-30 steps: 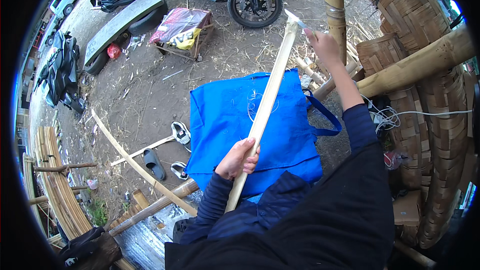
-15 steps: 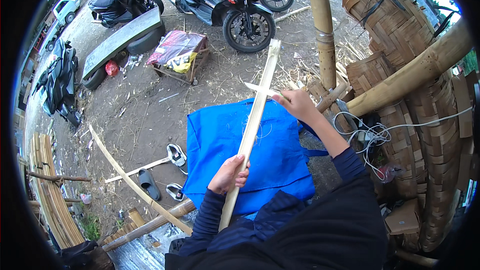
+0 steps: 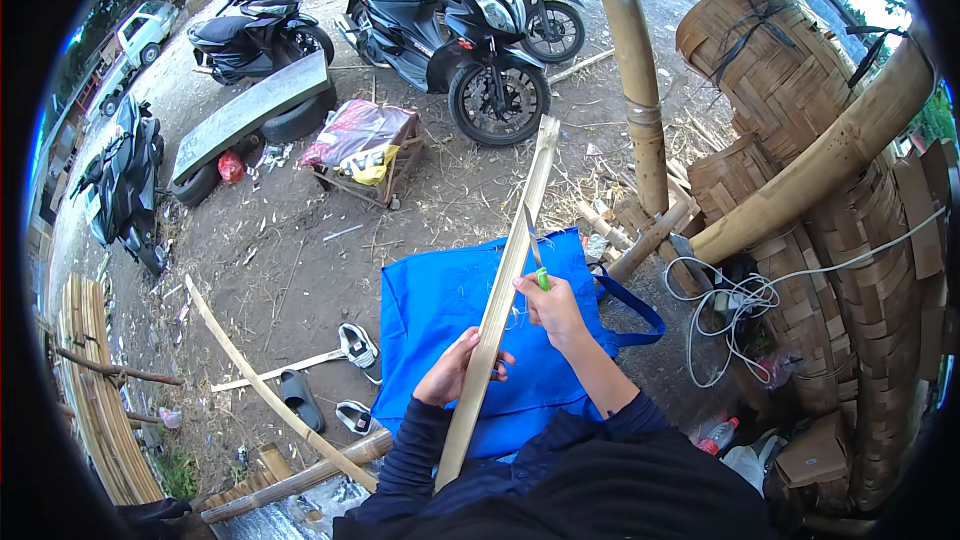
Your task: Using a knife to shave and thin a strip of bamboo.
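Note:
A long pale bamboo strip (image 3: 517, 265) slants from my lap away over a blue cloth (image 3: 425, 290). My left hand (image 3: 450, 372) is round its near part, thumb on the left and fingertips showing past the right edge. In my right hand (image 3: 560, 312) is a knife (image 3: 533, 240) with a green handle, most of which the fingers hide. Its blade points away from me, beside the strip's right edge; whether it touches the strip I cannot tell. Fine shavings lie on the cloth, which drapes over my lap and has a dark blue strap at its right.
Woven bamboo panels (image 3: 780, 70), a thick bamboo pole (image 3: 640, 90) and a tangled white cable (image 3: 735, 300) stand at right. Shoes (image 3: 360, 352), a grey slipper (image 3: 300, 398) and a curved bamboo strip (image 3: 255, 370) lie left. Beyond are a low crate (image 3: 375, 185) and parked motorbikes (image 3: 480, 60).
My right hand has come down the strip toward me with the knife. The blade, which lay across the strip, points away from me. My left hand's grip looks looser.

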`<action>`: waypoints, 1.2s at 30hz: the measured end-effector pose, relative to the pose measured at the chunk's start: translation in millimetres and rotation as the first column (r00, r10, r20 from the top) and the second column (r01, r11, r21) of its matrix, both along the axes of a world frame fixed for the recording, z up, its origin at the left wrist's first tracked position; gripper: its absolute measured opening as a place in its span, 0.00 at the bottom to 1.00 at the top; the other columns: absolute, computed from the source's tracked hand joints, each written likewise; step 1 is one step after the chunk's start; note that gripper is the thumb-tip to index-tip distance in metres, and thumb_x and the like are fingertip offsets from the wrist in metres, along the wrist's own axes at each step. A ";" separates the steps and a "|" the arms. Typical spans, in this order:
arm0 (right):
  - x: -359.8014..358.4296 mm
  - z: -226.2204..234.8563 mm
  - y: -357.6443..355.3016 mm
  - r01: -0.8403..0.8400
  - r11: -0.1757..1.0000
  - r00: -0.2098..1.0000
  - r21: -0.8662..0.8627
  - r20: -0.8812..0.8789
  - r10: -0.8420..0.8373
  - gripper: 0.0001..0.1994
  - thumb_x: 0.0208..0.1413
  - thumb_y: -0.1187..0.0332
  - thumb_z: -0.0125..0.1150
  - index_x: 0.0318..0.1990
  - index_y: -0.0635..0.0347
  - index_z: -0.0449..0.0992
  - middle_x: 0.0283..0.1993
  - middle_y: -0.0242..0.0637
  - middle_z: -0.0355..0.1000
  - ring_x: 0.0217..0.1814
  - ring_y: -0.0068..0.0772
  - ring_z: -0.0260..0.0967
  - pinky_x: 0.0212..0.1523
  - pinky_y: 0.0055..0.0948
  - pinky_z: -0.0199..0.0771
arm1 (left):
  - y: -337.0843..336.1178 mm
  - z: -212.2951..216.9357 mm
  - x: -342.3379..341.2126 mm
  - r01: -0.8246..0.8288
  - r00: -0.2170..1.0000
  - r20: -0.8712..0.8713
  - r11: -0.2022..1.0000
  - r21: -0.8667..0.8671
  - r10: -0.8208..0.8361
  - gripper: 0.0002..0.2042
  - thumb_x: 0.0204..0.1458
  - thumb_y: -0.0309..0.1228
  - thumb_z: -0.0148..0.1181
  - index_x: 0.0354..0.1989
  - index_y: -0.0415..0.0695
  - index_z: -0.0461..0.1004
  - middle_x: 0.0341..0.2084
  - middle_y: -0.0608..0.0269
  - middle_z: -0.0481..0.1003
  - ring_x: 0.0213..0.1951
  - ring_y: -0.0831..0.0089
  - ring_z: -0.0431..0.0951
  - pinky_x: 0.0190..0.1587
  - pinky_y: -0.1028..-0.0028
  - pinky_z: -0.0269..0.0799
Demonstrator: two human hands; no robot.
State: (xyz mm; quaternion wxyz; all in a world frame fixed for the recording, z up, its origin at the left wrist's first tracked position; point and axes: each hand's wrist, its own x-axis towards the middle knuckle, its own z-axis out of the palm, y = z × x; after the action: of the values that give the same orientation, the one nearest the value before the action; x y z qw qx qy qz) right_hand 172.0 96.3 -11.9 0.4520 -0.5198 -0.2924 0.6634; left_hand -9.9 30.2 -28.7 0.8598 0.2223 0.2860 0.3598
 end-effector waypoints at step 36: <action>21.7 9.4 -33.6 -0.632 0.757 0.601 0.165 0.721 0.344 0.19 0.61 0.56 0.46 0.29 0.66 0.65 0.23 0.48 0.64 0.26 0.45 0.65 0.28 0.37 0.62 | -15.2 25.0 4.5 0.047 0.975 -0.205 0.984 -0.171 -0.082 0.16 0.61 0.45 0.42 0.38 0.44 0.62 0.16 0.67 0.60 0.15 0.83 0.58 0.16 0.83 0.55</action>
State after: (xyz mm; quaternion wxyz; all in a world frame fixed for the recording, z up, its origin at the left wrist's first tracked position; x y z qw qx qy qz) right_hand 193.7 62.7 -2.5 0.2131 -0.5078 -0.6945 0.4630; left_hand -5.4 14.9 -3.7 0.8513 0.1965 0.3971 0.2811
